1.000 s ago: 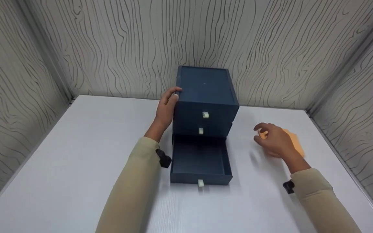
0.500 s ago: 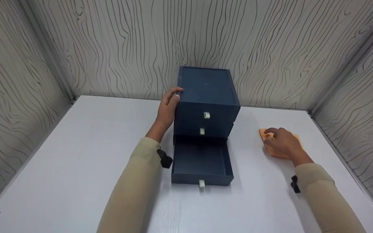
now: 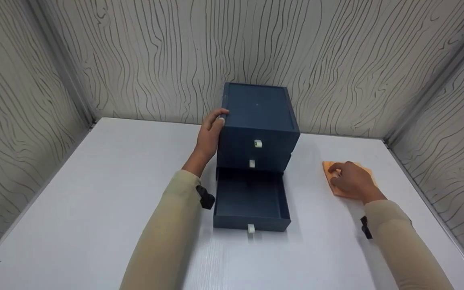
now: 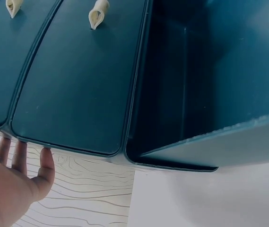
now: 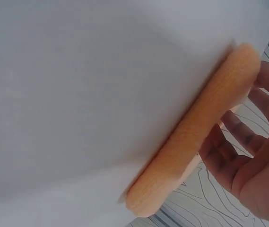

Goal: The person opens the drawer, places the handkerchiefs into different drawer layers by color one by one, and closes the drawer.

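Observation:
A dark blue drawer cabinet (image 3: 258, 106) with small whitish pull tabs stands against the back wall. Its bottom drawer (image 3: 250, 197) is pulled out, with nothing seen inside. My left hand (image 3: 208, 139) rests against the cabinet's left side, fingertips over the top edge; in the left wrist view the fingertips touch the blue side. To the right, a folded orange cloth (image 3: 328, 165) lies flat on the table. My right hand (image 3: 353, 178) rests on top of it with bent, spread fingers. The right wrist view shows the cloth's rounded fold (image 5: 195, 130) touched by the fingers, with no pinch visible.
The white table (image 3: 107, 193) is closed in by wood-grain-patterned panels (image 3: 155, 60) at the back and both sides. Beige sleeves (image 3: 161, 237) carry a small black device (image 3: 205, 197) at each wrist. The open drawer juts out between the two arms.
My right hand has come down and slightly right onto the orange cloth, whose left part now shows. The left hand stays on the cabinet, and the drawer stays pulled out.

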Tool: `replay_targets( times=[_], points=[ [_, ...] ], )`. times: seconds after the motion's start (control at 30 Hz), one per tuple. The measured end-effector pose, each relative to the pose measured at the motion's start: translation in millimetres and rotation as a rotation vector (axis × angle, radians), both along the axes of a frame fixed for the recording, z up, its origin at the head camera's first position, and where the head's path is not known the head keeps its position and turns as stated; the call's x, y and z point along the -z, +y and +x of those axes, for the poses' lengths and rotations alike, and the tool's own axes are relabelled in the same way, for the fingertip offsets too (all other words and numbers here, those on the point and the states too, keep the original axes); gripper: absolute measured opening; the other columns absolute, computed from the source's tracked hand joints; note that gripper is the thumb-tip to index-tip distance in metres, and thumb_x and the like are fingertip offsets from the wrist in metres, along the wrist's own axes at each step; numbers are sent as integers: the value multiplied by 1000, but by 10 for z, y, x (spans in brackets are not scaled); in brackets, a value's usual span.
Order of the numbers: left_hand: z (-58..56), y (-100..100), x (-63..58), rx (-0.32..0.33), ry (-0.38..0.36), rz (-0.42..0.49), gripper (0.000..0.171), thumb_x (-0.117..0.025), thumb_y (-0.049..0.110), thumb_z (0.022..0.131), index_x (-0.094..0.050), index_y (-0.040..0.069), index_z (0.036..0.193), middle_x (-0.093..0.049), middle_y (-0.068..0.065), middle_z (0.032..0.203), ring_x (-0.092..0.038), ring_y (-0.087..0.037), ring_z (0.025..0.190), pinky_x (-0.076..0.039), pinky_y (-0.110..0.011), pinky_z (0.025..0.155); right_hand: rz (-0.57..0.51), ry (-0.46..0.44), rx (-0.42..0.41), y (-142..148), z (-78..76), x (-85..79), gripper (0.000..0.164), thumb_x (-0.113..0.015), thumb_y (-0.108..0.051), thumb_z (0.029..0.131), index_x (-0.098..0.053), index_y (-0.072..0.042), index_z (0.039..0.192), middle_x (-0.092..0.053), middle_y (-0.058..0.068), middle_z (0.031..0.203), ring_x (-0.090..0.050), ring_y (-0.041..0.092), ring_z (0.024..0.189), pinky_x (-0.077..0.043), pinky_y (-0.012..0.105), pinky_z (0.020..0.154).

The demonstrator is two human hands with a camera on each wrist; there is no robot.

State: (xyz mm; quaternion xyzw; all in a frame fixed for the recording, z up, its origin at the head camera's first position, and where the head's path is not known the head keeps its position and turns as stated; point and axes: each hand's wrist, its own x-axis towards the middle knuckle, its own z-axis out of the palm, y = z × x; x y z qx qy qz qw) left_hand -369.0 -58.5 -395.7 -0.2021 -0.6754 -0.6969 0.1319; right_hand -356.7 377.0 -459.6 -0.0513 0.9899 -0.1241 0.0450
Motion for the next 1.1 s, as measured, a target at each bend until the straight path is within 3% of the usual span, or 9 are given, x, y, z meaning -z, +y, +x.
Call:
replay_targets(
  times=[0.07,0.13,0.2,0.27,0.43,0.57,0.73,0.8,1.1],
  points=[
    [-4,6,2,-4,3,-2,36,-37,21,103,-53,6,130,-48,-8,134,-35,-6,61,-37,-26,70,-5,0,4,-4,1,0,37,-56,-16,86,-64,-6,121,-56,28,121,-54,29,86,-47,50,79],
    [-7,12,1,-7,0,-2,36,-37,23,102,-54,7,130,-55,-8,107,-36,-6,60,-38,-25,68,-18,0,12,-1,5,3,36,-55,-15,86,-63,-4,120,-53,30,127,-55,35,97,-45,57,89],
    [-12,17,-1,-3,2,1,36,-37,23,102,-54,7,130,-52,3,100,-33,-6,54,-37,-26,63,-35,2,25,10,8,9,37,-54,-15,87,-62,-2,121,-53,29,130,-54,40,107,-41,60,96],
    [-9,17,-6,6,-2,5,36,-37,23,102,-54,8,130,-43,6,77,-26,-8,48,-34,-26,55,-60,6,41,18,11,8,38,-53,-13,88,-61,0,122,-53,29,129,-53,41,109,-40,60,97],
    [-14,-1,-25,55,-6,31,37,-36,19,103,-51,3,132,-30,8,53,-26,-7,43,-33,-25,50,-126,43,44,35,7,14,41,-49,-7,85,-60,6,123,-55,30,123,-53,44,109,-42,58,94],
    [-14,-5,-21,49,1,26,37,-36,18,103,-51,1,132,-52,0,76,-34,-4,52,-38,-24,61,-159,82,39,33,4,35,40,-51,-4,86,-60,9,122,-55,30,122,-53,45,113,-42,58,94],
    [14,14,-21,6,-20,5,35,-38,24,102,-54,10,130,-49,4,70,-33,-5,53,-38,-25,61,-132,139,56,28,10,35,38,-50,-6,88,-62,6,122,-57,26,117,-57,40,104,-47,54,86],
    [12,13,-21,8,-29,8,35,-38,26,102,-54,13,130,-29,6,54,-25,-8,45,-32,-27,51,-121,169,53,16,12,20,37,-49,-7,89,-63,5,122,-58,24,114,-59,38,100,-48,52,82],
    [5,-11,-31,35,-36,17,37,-38,24,103,-52,7,133,-29,8,52,-24,-8,43,-31,-26,49,-89,330,-55,-69,14,31,32,-56,-1,82,-70,3,110,-61,17,96,-56,28,78,-47,43,67]
  ],
)
